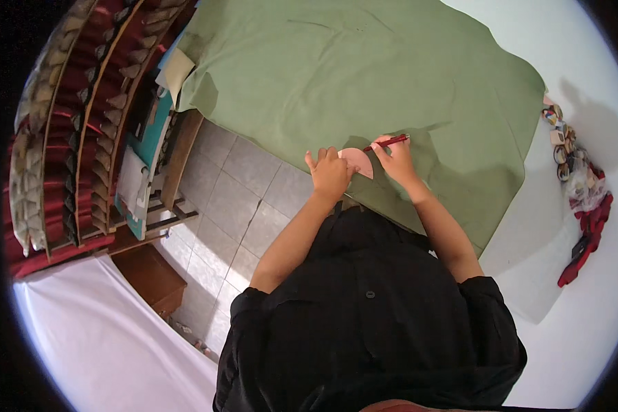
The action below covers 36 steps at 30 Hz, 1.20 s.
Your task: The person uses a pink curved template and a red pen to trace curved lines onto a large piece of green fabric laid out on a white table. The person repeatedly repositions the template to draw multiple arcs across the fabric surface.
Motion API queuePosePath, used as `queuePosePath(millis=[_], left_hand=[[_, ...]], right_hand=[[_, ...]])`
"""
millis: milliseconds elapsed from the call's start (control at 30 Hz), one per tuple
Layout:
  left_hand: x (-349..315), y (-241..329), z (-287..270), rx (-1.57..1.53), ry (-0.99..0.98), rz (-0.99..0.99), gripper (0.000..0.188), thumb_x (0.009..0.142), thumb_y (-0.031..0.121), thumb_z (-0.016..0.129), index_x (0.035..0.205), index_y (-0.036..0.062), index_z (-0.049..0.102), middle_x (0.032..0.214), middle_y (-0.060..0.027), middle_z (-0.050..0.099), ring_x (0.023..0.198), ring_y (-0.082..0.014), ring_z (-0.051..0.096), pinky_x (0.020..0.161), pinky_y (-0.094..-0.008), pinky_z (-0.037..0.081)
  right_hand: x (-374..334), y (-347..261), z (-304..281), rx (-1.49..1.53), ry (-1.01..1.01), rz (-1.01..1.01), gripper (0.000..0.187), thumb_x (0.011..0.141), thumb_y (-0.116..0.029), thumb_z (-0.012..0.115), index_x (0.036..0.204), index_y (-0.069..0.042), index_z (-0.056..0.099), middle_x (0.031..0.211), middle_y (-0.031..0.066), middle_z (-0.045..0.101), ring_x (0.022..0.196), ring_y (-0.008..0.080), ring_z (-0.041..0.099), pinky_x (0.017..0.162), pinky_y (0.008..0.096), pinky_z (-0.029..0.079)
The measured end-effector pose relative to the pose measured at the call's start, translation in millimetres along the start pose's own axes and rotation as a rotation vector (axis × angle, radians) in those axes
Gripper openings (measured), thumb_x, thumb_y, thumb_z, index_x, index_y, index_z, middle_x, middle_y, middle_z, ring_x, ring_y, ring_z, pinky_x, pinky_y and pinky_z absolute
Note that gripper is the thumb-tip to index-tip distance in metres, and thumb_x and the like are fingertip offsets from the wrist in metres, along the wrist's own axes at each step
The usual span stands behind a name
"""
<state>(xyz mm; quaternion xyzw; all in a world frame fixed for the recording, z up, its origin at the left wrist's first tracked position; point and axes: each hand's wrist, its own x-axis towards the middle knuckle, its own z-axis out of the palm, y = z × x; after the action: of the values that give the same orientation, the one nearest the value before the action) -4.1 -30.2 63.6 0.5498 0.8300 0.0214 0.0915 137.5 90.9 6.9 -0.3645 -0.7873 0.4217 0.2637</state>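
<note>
A large sheet of green, leather-like material point(364, 82) spreads over the table in front of me. On its near edge lies a small pink piece point(362, 162) with a rounded outer edge, perhaps a template. My left hand point(331, 173) presses this piece down with its fingers apart, covering its left part. In my right hand point(395, 162) is a slim dark red pen point(390, 143), slanting down to the left. Its tip is at or very close to the curved edge of the pink piece; contact is too small to tell.
Tall shelves point(82, 123) lined with red stand at the left, beside a teal-topped stand point(144, 151). Grey floor tiles point(220, 178) show below. Rolls of tape point(562, 147), a plastic bag point(585, 184) and red-black cloth point(590, 226) lie on the white surface point(529, 268) at right.
</note>
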Motion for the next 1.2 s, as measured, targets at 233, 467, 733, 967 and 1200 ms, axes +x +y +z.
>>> queuePosePath(millis=[233,467,733,967,1200], left_hand=[[6,-3,4,0.016,0.062,0.053,0.030,0.069,0.045,0.076,0.073,0.0150,0.073,0.089,-0.0034,0.057,0.098,-0.0240,0.054,0.099,-0.0645,0.024],[8,-4,6,0.002,0.066,0.039,0.029,0.069,0.043,0.077,0.070,0.0138,0.073,0.089,-0.0043,0.060,0.099,-0.0239,0.055,0.099,-0.0645,0.024],[8,-1,2,0.037,0.046,0.032,0.027,0.070,0.038,0.075,0.066,0.0114,0.072,0.087,-0.0034,0.061,0.096,-0.0235,0.056,0.099,-0.0626,0.024],[10,-4,9,0.034,0.100,0.063,0.027,0.067,0.037,0.077,0.063,0.0121,0.069,0.080,-0.0038,0.059,0.093,-0.0252,0.057,0.094,-0.0663,0.026],[10,-3,4,0.043,0.051,0.044,0.023,0.069,0.037,0.076,0.068,0.0144,0.072,0.083,-0.0046,0.061,0.096,-0.0255,0.057,0.096,-0.0660,0.025]], right_hand=[[-24,0,4,-0.011,0.149,-0.032,0.017,0.087,-0.029,0.064,0.090,-0.012,0.067,0.094,0.0048,0.068,0.098,0.0270,0.062,0.106,0.0670,0.012],[-41,3,2,0.032,0.141,0.071,0.017,0.087,-0.029,0.065,0.091,-0.013,0.067,0.098,0.0055,0.068,0.103,0.0257,0.061,0.107,0.0669,0.009],[-56,1,5,0.019,0.188,0.061,0.013,0.087,-0.027,0.065,0.090,-0.014,0.067,0.098,0.0052,0.068,0.104,0.0246,0.061,0.108,0.0661,0.010],[-69,-2,3,0.045,0.175,0.030,0.011,0.087,-0.024,0.065,0.094,-0.015,0.065,0.099,0.0036,0.067,0.105,0.0245,0.061,0.107,0.0668,0.010],[-82,0,4,0.050,0.180,-0.007,0.011,0.087,-0.022,0.066,0.095,-0.015,0.065,0.099,0.0023,0.067,0.106,0.0239,0.060,0.107,0.0668,0.009]])
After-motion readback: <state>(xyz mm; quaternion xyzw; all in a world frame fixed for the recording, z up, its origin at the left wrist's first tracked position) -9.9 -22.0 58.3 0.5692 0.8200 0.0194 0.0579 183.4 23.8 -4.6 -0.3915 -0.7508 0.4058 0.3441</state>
